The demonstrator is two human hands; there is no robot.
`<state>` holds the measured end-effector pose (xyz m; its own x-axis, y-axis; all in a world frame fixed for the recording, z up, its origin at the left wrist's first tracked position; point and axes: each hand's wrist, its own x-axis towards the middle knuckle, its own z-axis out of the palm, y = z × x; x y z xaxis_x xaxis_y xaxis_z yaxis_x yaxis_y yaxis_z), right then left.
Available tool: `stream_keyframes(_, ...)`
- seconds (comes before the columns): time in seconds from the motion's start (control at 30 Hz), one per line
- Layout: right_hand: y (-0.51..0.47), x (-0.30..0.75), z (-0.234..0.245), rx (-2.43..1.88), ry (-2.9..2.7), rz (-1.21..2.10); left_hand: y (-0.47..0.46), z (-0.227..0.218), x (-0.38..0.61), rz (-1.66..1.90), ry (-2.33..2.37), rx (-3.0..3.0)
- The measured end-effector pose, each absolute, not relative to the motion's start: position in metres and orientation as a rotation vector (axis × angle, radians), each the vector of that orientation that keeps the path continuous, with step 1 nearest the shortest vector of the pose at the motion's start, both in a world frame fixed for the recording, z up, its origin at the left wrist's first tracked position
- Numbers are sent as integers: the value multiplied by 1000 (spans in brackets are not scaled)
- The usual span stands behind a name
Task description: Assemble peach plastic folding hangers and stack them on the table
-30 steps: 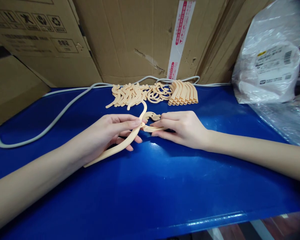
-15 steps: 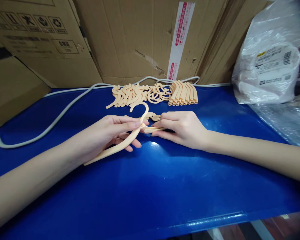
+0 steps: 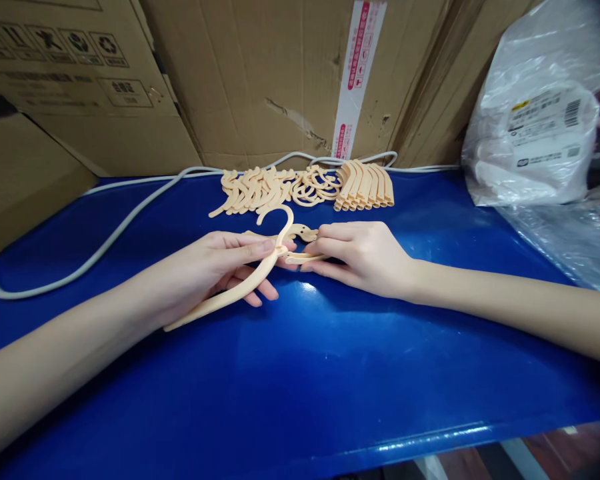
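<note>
My left hand [image 3: 235, 263] pinches a cream plastic hanger piece [image 3: 240, 290] at the joint where its curved arm meets a hook [image 3: 285, 223]. The hook points up and the arm slopes down toward me on the left. From the right, my right hand [image 3: 363, 259] grips a second hanger arm [image 3: 303, 258], most of it hidden under the fingers. Its rounded end lies close to the joint; whether the two are engaged I cannot tell. Just behind the hands, another cream part with small holes [image 3: 305, 231] rests on the table, partly covered.
Along the back of the blue table [image 3: 300, 387] lie piles of curved arms [image 3: 255, 190], hooks [image 3: 314, 187] and a neat row of hollow arms [image 3: 364, 187]. A white cable [image 3: 125, 233] runs behind them. Cardboard boxes [image 3: 260, 73] stand at the back, a plastic-wrapped package [image 3: 535, 140] at right.
The view has shifted slightly. Both hands keep their grips, and the right-hand arm's end still sits beside the hook joint, with hardly any visible movement.
</note>
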<state>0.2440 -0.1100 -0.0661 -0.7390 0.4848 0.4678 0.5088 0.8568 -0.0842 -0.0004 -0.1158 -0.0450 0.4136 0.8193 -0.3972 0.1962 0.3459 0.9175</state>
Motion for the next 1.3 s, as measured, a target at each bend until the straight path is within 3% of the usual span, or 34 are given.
stream_keyframes(1.3,-114,245,-67,-615,-2549,-337,-121,-40,6,578,1142,1251)
